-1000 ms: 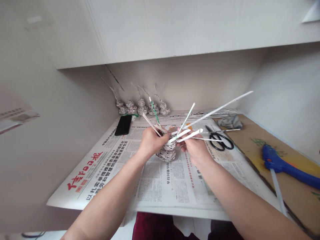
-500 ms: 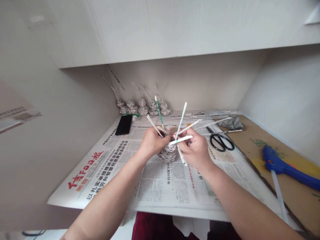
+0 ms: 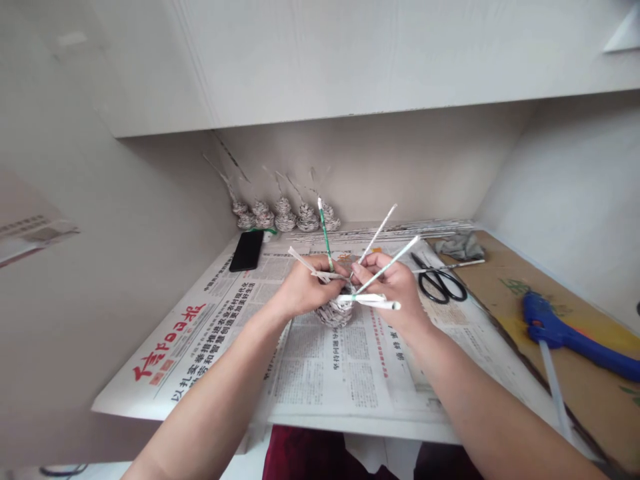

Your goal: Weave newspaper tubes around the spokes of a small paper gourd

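A small woven newspaper piece (image 3: 334, 315) stands on the newspaper sheets, its round body partly covered by my hands. Rolled paper strips fan out from its top, among them a green one (image 3: 325, 233) pointing up and a pale one (image 3: 390, 263) slanting right. My left hand (image 3: 309, 285) is closed around the piece's left side, thumb on its upper rim. With thumb and fingers pinched, my right hand (image 3: 390, 283) grips a white paper strip (image 3: 379, 233) at its lower end. Its other fingers are partly hidden behind the strips.
Several finished gourd-shaped woven pieces (image 3: 285, 217) line the back wall at left. A black phone (image 3: 247, 251) lies before them. At right are black-handled scissors (image 3: 443, 285), a grey cloth (image 3: 460, 247) and a blue glue gun (image 3: 545, 320) on cardboard. Long paper strips (image 3: 380, 233) lie along the back.
The strips on the right have shifted: one now leans further right, and another that pointed downward now sticks out to the right. My right hand has changed its pinch; my left stays in place.
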`<state>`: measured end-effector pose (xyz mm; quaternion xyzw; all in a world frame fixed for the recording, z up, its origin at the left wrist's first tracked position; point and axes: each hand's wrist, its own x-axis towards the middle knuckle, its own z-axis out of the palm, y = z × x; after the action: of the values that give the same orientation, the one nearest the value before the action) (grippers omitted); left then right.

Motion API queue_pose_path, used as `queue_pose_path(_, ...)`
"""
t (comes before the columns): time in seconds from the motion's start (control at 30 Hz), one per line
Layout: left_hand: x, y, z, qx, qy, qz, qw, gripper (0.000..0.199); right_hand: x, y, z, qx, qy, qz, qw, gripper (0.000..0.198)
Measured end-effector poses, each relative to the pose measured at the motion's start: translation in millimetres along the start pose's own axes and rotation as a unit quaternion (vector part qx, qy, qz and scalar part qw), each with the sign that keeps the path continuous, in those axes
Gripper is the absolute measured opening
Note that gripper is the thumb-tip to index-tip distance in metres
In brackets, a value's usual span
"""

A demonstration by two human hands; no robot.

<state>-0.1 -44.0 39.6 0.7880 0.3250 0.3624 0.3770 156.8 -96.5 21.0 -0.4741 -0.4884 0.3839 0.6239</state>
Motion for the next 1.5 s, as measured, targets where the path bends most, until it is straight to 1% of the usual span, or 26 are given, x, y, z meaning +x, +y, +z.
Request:
queue_pose_path(0.13, -0.1, -1.4, 2.1, -0.032, 0.003, -0.021, 0.999, 0.015, 0.5, 1.3, 0.4, -0.004, 0.0, -0.014, 1.0, 0.028)
queue_pose_path(0.23, 0.6, -0.4, 2.7, -0.026, 0.011, -0.013, 1.0, 0.014, 0.6, 2.9, 0.5, -0.032, 0.002, -0.022, 0.999, 0.026)
queue_pose_path(0.37, 1.2, 2.4, 1.8, -0.017, 0.008, -0.005, 1.0, 0.018, 0.0, 3.0, 0.2, -0.063, 0.009, -0.033, 0.997, 0.024)
queue_pose_path(0.6, 1.1, 2.6, 1.9, -0.041, 0.0, -0.004, 0.999, 0.017, 0.0, 4.2, -0.7, -0.055, 0.007, -0.03, 0.998, 0.023)
queue_pose_path(0.83, 1.4, 0.5, 2.6, -0.045, -0.001, -0.014, 0.999, 0.021, -0.5, 2.4, -0.4, -0.054, 0.001, -0.03, 0.998, 0.022)
queue_pose_path(1.17, 1.3, 3.3, -0.9, -0.07, -0.021, -0.014, 0.997, 0.021, -2.0, -1.2, -0.4, -0.092, -0.002, -0.041, 0.995, 0.022)
queue_pose_path(1.3, 1.0, 2.9, -0.5, -0.063, -0.01, -0.012, 0.998, 0.019, -2.5, -1.1, -0.7, -0.113, 0.003, -0.052, 0.992, 0.023)
queue_pose_path(1.5, 1.9, -1.6, -0.5, -0.101, 0.0, -0.012, 0.995, 0.021, -2.9, -2.9, 0.1, -0.13, 0.001, -0.066, 0.989, 0.021)
